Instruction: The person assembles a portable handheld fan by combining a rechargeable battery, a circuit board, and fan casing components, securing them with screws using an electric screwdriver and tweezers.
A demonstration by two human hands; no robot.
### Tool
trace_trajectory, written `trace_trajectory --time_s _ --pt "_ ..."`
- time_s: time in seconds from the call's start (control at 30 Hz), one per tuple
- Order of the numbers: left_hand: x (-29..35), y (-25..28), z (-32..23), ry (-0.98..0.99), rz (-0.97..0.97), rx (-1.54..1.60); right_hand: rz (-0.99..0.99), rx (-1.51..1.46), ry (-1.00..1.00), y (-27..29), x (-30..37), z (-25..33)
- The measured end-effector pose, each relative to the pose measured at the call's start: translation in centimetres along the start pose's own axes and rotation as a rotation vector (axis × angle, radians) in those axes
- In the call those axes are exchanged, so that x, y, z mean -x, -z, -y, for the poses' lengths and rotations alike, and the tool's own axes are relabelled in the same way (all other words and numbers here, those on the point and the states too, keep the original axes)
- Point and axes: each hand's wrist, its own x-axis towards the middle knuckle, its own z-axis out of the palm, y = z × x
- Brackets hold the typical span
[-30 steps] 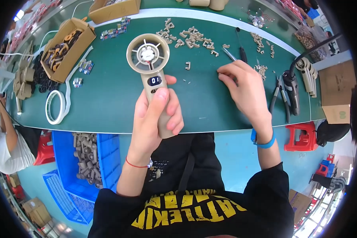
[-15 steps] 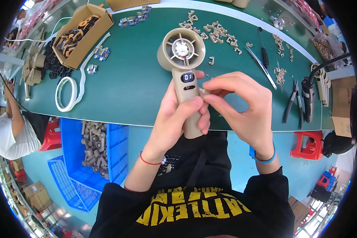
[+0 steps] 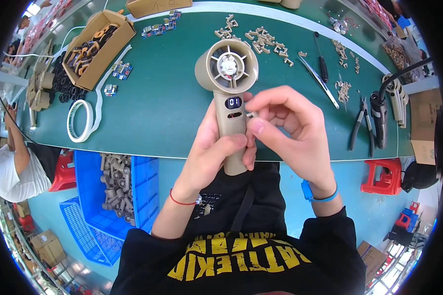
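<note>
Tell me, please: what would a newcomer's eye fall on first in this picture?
Probably the beige handheld fan, its display lit, held in the left hand near the centre. Beside it, fingers of the right hand pinch a small beige piece. At lower left, a blue crate holds grey parts.
</note>
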Motion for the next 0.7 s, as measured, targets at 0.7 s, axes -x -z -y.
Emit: trace_trajectory --time_s 0.7 --pt "0.5 -0.2 0.0 0.004 0.034 -0.175 0.028 -0.266 -0.398 0.2 0.1 0.5"
